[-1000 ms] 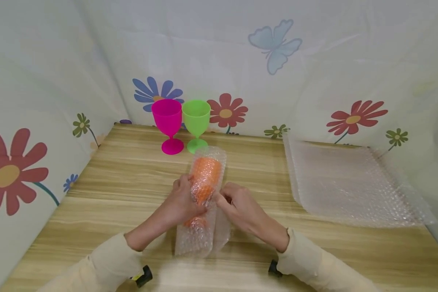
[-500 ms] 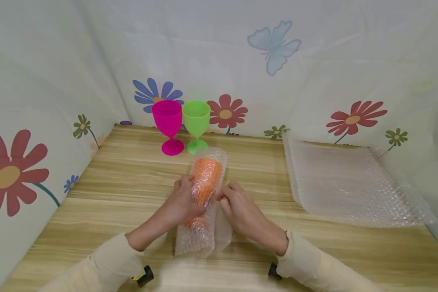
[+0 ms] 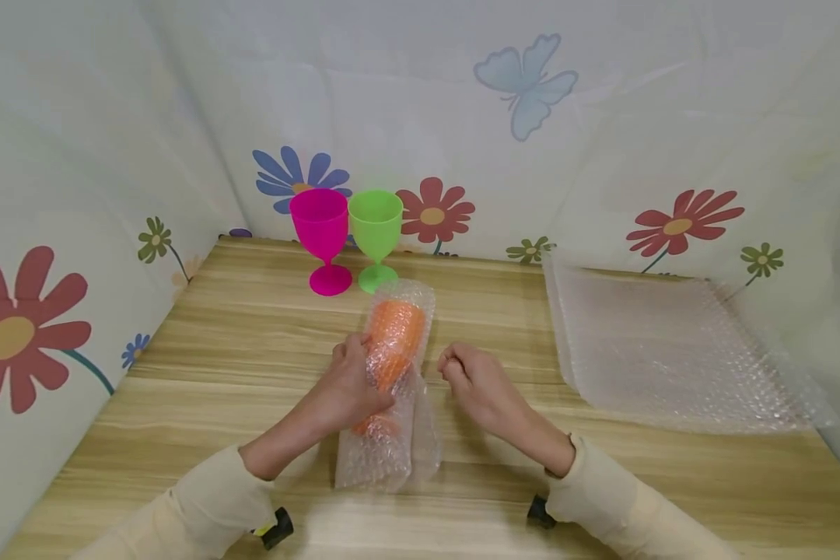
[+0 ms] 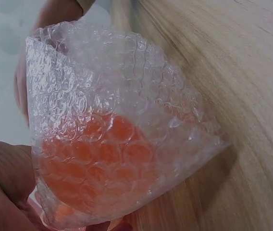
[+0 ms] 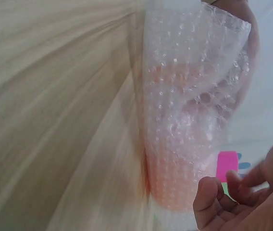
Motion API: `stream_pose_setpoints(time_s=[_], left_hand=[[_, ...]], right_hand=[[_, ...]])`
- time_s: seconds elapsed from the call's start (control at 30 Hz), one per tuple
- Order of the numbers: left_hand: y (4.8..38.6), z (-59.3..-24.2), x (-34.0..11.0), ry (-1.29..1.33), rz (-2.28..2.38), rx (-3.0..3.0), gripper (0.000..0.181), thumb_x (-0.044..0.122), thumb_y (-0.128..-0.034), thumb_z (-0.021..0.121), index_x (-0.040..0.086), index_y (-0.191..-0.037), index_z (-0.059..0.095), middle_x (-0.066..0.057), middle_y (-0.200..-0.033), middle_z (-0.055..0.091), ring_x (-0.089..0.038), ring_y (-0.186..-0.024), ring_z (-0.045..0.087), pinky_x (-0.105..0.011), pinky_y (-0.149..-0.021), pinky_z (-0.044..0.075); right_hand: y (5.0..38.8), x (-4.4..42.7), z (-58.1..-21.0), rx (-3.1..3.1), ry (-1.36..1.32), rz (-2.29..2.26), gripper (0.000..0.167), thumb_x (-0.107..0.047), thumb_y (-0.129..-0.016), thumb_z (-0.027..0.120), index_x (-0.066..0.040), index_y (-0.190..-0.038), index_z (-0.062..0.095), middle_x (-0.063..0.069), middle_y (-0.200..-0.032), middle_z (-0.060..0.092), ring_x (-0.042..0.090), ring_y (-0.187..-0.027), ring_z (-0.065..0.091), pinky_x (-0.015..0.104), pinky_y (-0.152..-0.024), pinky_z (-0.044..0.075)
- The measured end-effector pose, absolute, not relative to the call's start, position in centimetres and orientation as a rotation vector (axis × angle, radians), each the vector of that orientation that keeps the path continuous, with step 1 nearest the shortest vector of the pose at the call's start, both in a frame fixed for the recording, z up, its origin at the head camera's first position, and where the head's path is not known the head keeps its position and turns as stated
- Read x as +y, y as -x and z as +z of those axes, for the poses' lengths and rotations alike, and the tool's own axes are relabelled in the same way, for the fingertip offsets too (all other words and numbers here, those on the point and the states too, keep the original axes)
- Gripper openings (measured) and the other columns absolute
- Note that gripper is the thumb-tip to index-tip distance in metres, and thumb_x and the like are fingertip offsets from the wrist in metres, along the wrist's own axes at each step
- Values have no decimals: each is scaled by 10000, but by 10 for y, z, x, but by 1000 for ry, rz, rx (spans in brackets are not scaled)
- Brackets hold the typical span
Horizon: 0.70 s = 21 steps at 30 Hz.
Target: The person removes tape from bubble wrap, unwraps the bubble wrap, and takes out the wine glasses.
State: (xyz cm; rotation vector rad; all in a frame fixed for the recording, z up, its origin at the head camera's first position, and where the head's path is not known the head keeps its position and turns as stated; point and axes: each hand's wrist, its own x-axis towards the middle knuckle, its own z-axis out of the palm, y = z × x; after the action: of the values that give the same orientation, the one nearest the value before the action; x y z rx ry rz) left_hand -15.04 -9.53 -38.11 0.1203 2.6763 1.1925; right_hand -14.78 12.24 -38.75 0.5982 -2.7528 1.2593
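An orange goblet (image 3: 397,325) lies on the table inside a roll of bubble wrap (image 3: 374,464), its bowl pointing away from me. My left hand (image 3: 348,393) grips the roll from the left side, thumb over the stem area. In the left wrist view the wrap (image 4: 141,62) shows a loose, open end, with orange (image 4: 98,163) seen through the bubbles. To the right of the roll, apart from it, is my right hand (image 3: 481,389). Its fingers (image 5: 207,195) are loosely curled, and nothing shows between them in the right wrist view.
Behind the roll a pink goblet (image 3: 320,225) and a green goblet (image 3: 376,222) stand upright side by side. Flat sheets of bubble wrap (image 3: 665,350) lie at the right, reaching over the table's edge. A flowered cloth (image 3: 406,93) hangs around the wooden table (image 3: 252,334).
My right hand has come away from the wrap's right edge and moved a little to the right. The left hand keeps its grip in the same place.
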Motion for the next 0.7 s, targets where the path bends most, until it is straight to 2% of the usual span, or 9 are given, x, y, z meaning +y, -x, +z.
stream_pose_setpoints(time_s=[0.13, 0.23, 0.3, 0.43, 0.57, 0.7], left_hand=[[151, -381, -95, -124, 1197, 2671, 901, 35, -761, 843, -75, -1471, 300, -358, -1446, 362, -417, -1192, 545, -515, -968, 524], [151, -380, -94, -124, 1200, 2672, 897, 29, -763, 844, -72, -1470, 301, -359, -1436, 368, -429, -1194, 546, -518, -962, 529], [150, -380, -94, -122, 1199, 2674, 893, 29, -768, 843, -68, -1471, 301, -358, -1428, 373, -437, -1197, 545, -526, -961, 528], [149, -381, -94, -117, 1200, 2671, 889, 38, -776, 842, -60, -1477, 304, -348, -1435, 378, -441, -1224, 530, -537, -979, 514], [149, -381, -94, -121, 1212, 2672, 886, 30, -763, 842, -60, -1471, 315, -340, -1431, 385, -434, -1218, 529, -530, -969, 516], [149, -381, -94, -126, 1221, 2667, 893, 23, -754, 839, -57, -1473, 317, -336, -1421, 391, -432, -1205, 534, -521, -949, 528]], right_hand=[[146, 122, -384, -2720, -780, 1168, 68, -119, -987, 674, -55, -1006, 688, -6, -879, 625, 153, -759, 567, 263, -648, 494], [145, 120, -382, -2729, -942, 1040, 224, -178, -911, 807, -56, -1069, 705, 38, -973, 629, 202, -803, 588, 248, -650, 498], [144, 118, -381, -2766, -1004, 953, 294, -181, -875, 847, -49, -1104, 716, 64, -996, 609, 216, -811, 588, 237, -641, 491], [144, 118, -378, -2849, -1063, 864, 287, -63, -877, 815, 3, -1142, 726, 94, -1012, 629, 209, -832, 625, 239, -681, 523], [146, 120, -376, -2895, -1098, 827, 308, 82, -874, 710, 41, -1179, 721, 125, -1042, 670, 203, -859, 646, 269, -727, 556], [149, 122, -375, -2894, -1105, 851, 348, 158, -855, 628, 65, -1176, 726, 158, -1041, 696, 218, -876, 675, 265, -734, 571]])
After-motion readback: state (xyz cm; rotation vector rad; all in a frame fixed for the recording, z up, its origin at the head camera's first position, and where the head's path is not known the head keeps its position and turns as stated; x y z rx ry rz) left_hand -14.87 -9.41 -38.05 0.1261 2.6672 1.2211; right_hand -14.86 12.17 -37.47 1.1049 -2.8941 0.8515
